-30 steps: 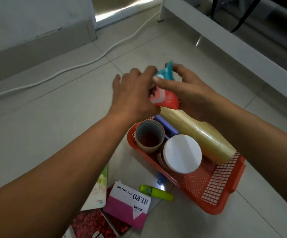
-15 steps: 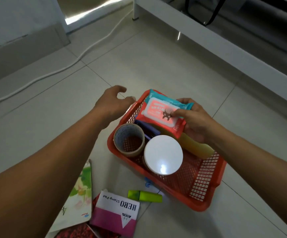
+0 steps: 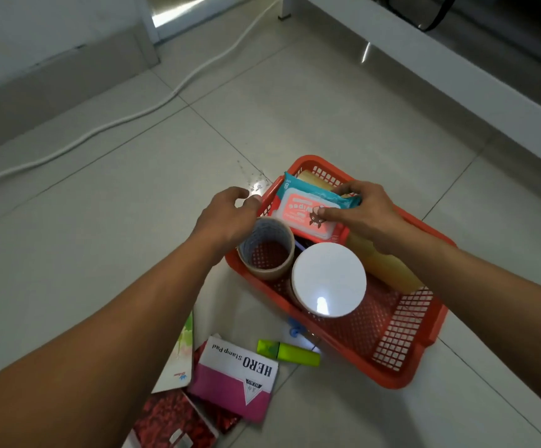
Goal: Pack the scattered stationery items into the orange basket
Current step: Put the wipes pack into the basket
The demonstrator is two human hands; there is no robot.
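Orange basket (image 3: 401, 360) sits on the tiled floor at centre right of the frame, already part filled. Right hand (image 3: 366, 215) holds a wipes pack (image 3: 307, 211) at the basket's far end, thumb pressed on its pink label and fingers curled over the top edge; grip narrow, closed on the pack. The pack lies tilted across other contents, not flat, likely because there is no bare floor of the basket left beneath it.

Left hand (image 3: 227, 218) rests at the basket's left rim, fingers loosely curled and holding nothing; whether they actually touch the rim cannot be told, as the fingertips are lost in glare. Its position suggests it is steadying the basket while the other hand seats the pack.

Inside the basket: a tape roll (image 3: 267, 253) standing on end at the left, a white round lid (image 3: 329, 279) in the middle, a yellowish roll (image 3: 388, 263) lying along the right side under the right forearm.

On the floor at lower centre, outside the basket: green highlighter (image 3: 290, 352) just beside the near wall, HERO stamp pad box (image 3: 240, 376), a red patterned packet (image 3: 172, 418), a white card (image 3: 181, 357), and a small blue item (image 3: 294, 329) too indistinct to name. Judged from this, packing is perhaps half done; these loose pieces remain
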